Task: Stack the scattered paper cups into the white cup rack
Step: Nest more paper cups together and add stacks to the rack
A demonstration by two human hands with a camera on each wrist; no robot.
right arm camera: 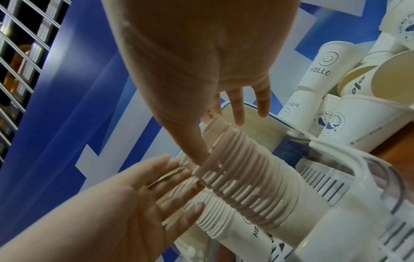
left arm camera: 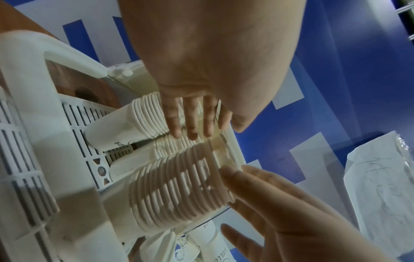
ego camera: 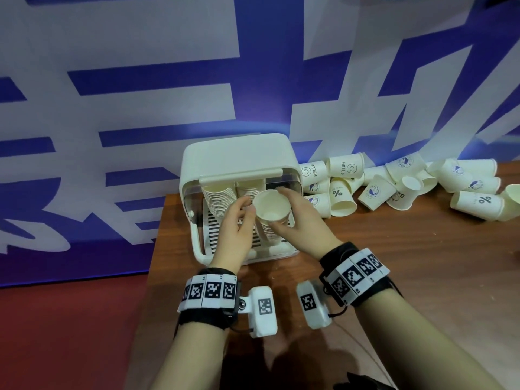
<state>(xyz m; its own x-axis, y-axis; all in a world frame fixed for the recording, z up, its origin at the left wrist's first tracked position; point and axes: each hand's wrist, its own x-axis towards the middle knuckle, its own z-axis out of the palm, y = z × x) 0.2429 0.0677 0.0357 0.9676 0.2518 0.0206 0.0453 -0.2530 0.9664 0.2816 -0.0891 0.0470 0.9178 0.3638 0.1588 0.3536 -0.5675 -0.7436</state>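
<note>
The white cup rack (ego camera: pixel 236 161) stands at the back left of the wooden table, front open, with nested cup stacks (ego camera: pixel 218 199) leaning out of it. My right hand (ego camera: pixel 281 209) grips the top paper cup (ego camera: pixel 270 205) of the right-hand stack, fingers over its far rim and thumb on the near side. In the right wrist view that thumb (right arm camera: pixel 192 143) lies against the ribbed stack (right arm camera: pixel 246 186). My left hand (ego camera: pixel 246 208) is open, its straight fingers (right arm camera: pixel 170 177) beside the stack's left side. In the left wrist view the left fingertips (left arm camera: pixel 179 124) lie over the rims of the other stacks (left arm camera: pixel 147 117).
Many loose paper cups (ego camera: pixel 374 190) lie in a heap right of the rack along the blue-and-white wall, with more (ego camera: pixel 475 204) toward the far right. Bare table (ego camera: pixel 394 277) spreads in front. The table's left edge drops to a red floor (ego camera: pixel 70 333).
</note>
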